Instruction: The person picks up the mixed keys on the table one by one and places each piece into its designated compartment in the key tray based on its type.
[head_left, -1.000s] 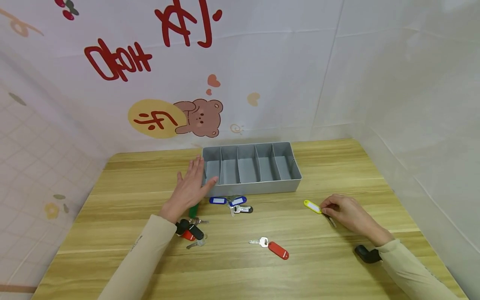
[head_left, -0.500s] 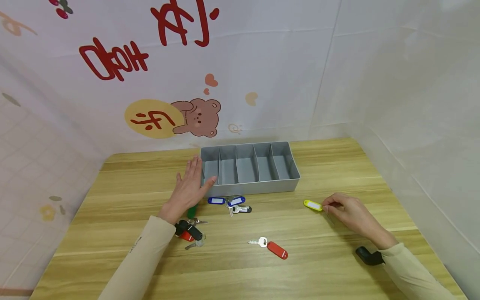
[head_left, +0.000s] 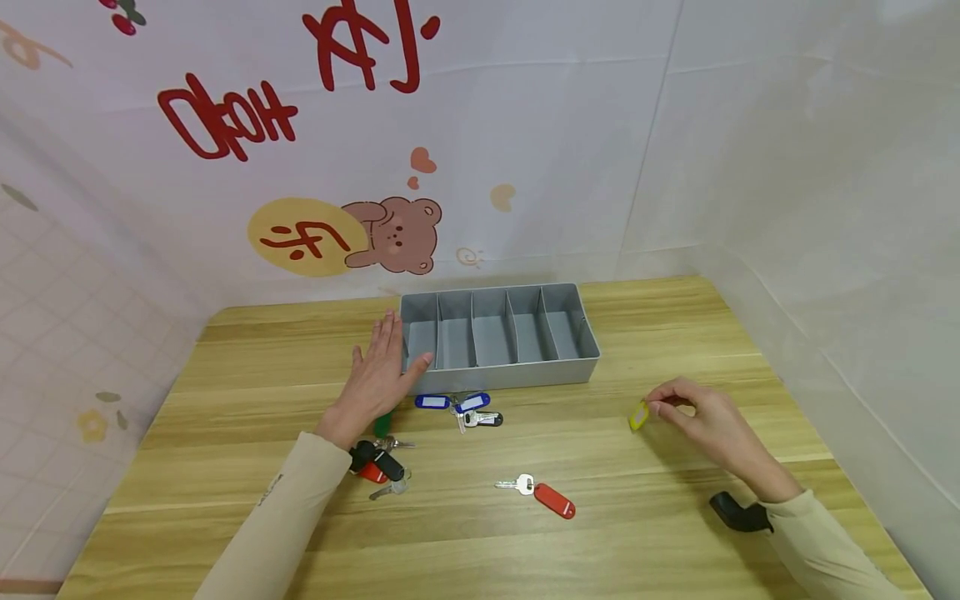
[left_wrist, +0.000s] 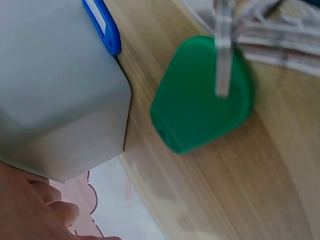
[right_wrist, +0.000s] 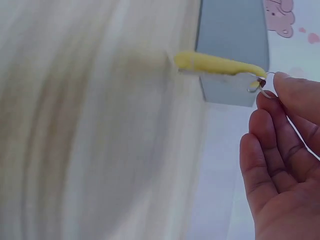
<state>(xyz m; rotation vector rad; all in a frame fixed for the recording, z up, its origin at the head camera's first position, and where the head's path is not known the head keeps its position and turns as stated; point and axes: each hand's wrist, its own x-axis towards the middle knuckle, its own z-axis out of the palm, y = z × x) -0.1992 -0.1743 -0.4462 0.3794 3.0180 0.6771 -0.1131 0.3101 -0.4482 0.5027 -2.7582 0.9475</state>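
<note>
My right hand [head_left: 699,418] pinches the metal ring [right_wrist: 270,95] of a key with a yellow key tag [head_left: 638,415], which hangs from thumb and fingertips above the table. In the right wrist view, the silver key [right_wrist: 215,75] lies along the underside of the tag. With fingers straight, my left hand [head_left: 372,375] rests against the left end of a grey divided tray [head_left: 517,376], its thumb over the front rim. Below the left palm lies a green key tag [left_wrist: 200,100], mostly hidden in the head view.
Two blue-tagged keys [head_left: 432,402] and a black-tagged key [head_left: 489,418] lie before the tray. Nearer the front is a key with a red tag [head_left: 555,501]. More keys with black [head_left: 389,465] and red tags lie beside the left wrist. A white printed wall stands behind.
My right hand has lifted the yellow-tagged key off the table; the tag now hangs steeply instead of lying flat. The left hand and the tray stay in place.
</note>
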